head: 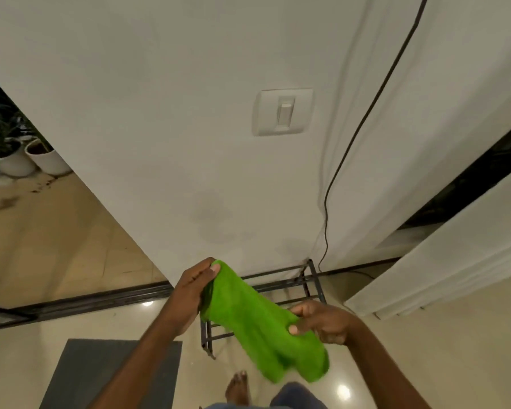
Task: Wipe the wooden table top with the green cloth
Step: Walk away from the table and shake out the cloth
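I hold a bright green cloth (257, 320) in front of me with both hands, above the floor. My left hand (194, 287) pinches its upper corner between thumb and fingers. My right hand (322, 321) grips the cloth lower down on its right side, and the loose end hangs below that hand. No wooden table top is in view.
A white wall with a light switch (282, 112) faces me. A low black metal rack (295, 290) stands at its foot, partly behind the cloth. A black cable (326, 202) runs down the wall. A grey mat (101, 376) lies lower left; white plant pots (46, 157) stand outside.
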